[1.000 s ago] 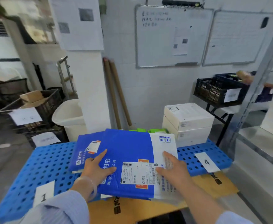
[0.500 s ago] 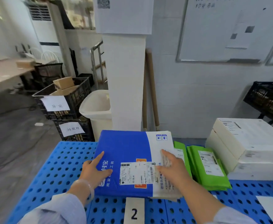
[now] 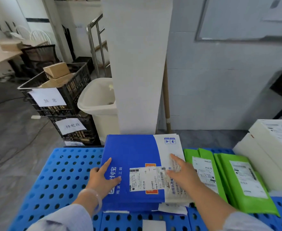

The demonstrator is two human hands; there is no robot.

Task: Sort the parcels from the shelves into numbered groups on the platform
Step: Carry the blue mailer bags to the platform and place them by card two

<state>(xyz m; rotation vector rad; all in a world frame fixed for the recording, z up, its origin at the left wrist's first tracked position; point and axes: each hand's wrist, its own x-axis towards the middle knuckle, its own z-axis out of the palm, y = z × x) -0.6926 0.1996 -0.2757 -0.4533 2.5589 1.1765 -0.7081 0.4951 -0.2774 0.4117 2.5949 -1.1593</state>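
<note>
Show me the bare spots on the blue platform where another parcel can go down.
Widest bare patch: the blue platform left of the blue parcel, out to its left edge. A narrow strip runs along the front, beside the white label. Right of the parcel is crowded: green mailers overlap, then the white boxes.

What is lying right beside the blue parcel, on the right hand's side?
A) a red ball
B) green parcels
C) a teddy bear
B: the green parcels lie on the blue platform just to the right of the blue parcel, close by the right hand.
</note>
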